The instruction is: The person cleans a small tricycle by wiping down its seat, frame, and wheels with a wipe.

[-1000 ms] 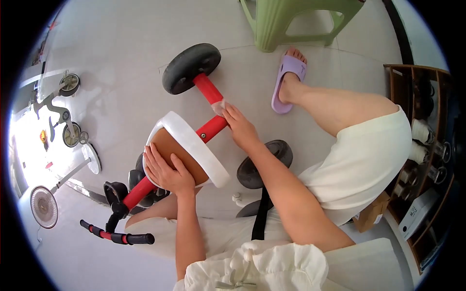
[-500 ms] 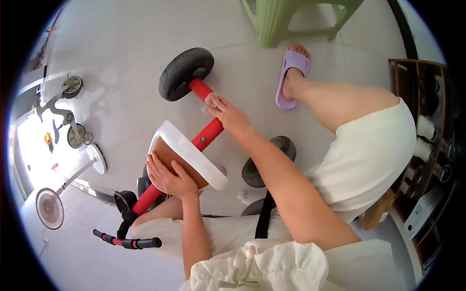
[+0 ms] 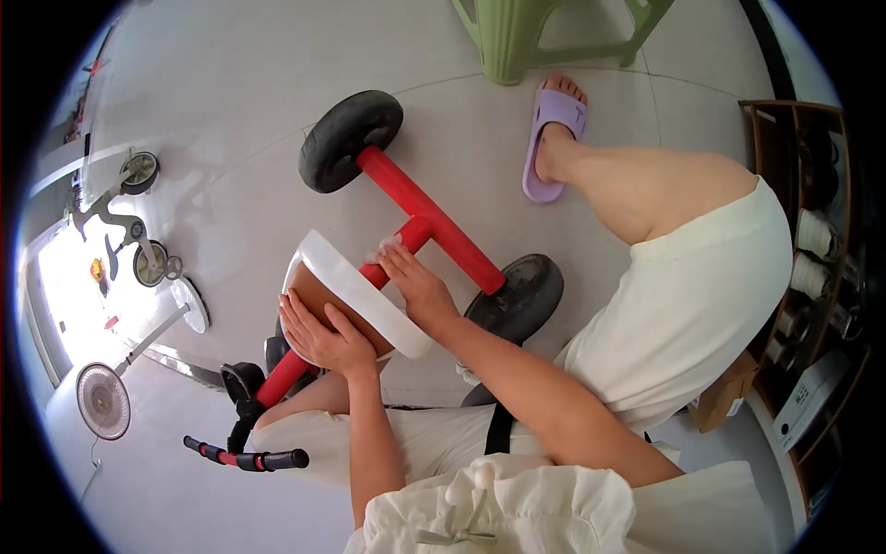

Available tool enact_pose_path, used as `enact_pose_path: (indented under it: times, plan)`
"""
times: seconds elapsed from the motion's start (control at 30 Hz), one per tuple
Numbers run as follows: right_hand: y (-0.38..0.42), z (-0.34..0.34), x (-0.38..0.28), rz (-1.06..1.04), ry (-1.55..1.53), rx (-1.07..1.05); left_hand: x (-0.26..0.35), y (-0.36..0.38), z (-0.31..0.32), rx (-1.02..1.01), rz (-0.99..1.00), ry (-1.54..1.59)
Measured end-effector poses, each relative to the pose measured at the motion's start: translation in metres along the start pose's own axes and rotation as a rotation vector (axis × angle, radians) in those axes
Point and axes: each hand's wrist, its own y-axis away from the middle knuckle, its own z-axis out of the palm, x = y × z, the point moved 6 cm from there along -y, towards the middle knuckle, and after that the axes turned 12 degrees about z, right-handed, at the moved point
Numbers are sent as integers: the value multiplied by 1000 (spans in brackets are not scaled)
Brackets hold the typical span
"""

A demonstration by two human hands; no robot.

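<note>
A child's red ride-on trike (image 3: 434, 231) lies in front of me, with black wheels and a white-and-brown seat (image 3: 397, 323). My left hand (image 3: 328, 340) rests flat on the brown top of that seat, fingers stretched out. Pinched in my right hand (image 3: 415, 284) is a small crumpled whitish wipe (image 3: 382, 246), pressed to the red tube just beside the seat's edge. One black wheel (image 3: 351, 140) is at the far end of the red crossbar, another wheel (image 3: 517, 297) at the near end. The black-gripped handlebar (image 3: 245, 459) sits at lower left.
A green plastic stool (image 3: 508, 42) stands beyond my foot in a purple slipper (image 3: 543, 152). On the right is a wooden shoe rack (image 3: 771, 148), with a cardboard box (image 3: 723, 392) by it. A white fan (image 3: 101, 400) and a grey child's bike (image 3: 120, 217) stand left.
My right hand has moved with the wipe from the crossbar down to the tube near the seat, uncovering the crossbar. My left hand has stayed on the seat.
</note>
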Motion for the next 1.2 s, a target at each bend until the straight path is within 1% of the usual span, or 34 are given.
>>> enact_pose_path:
  times: [0.07,0.1,0.17,0.2,0.27,0.3,0.37,0.4,0.47,0.6,0.67,0.7,0.77,0.8,0.87,0.9,0.97,1.0,1.07,1.1,1.17,1.2]
  plan:
    - [-1,-8,-1,-38,-104,-122,-1,1,1,-24,-29,-20]
    - [-4,-12,4,-42,-104,-122,-1,1,1,-20,-30,-21]
    - [-13,-19,10,-138,169,-15,-1,0,0,-4,-8,7]
    - [-18,-15,17,-140,169,-16,-1,1,0,-2,-9,5]
    - [-28,-18,36,-8,124,196,0,1,0,-3,-6,1]
    - [-28,-18,33,-10,123,197,0,0,0,-1,-6,0]
    - [-28,-21,30,82,71,279,1,0,-1,1,-5,-5]
    - [-27,-21,19,81,72,279,2,0,-1,1,-5,-5]
    - [-25,-4,-11,-54,-182,-80,2,-1,-2,-7,-19,-12]
    - [-42,-4,-2,-33,-215,-92,-1,1,0,-7,-22,-29]
    - [-57,-16,15,-65,53,-134,0,1,0,3,1,-17]
    - [-61,-20,21,-67,51,-136,1,0,-1,4,0,-21]
    - [-64,-26,28,-123,335,-31,4,-2,-2,22,25,-35]
    - [-58,-20,27,-120,336,-31,4,-1,-2,19,26,-34]
    - [-40,-13,26,25,303,146,4,-1,-2,17,14,-10]
    - [-30,-9,19,26,302,147,4,-1,-2,16,16,-9]
    - [-8,-3,9,71,174,104,3,0,-2,15,13,-9]
    - [-4,-4,5,78,169,104,4,0,-1,10,19,-11]
    - [4,-4,-4,19,-13,23,3,0,-1,0,-5,-28]
    - [3,-5,-1,29,-20,25,2,0,0,-8,3,-30]
    - [-3,-6,3,-40,-47,17,-6,0,5,-45,-1,8]
    - [-8,-9,2,-33,-52,19,-10,-1,6,-50,5,7]
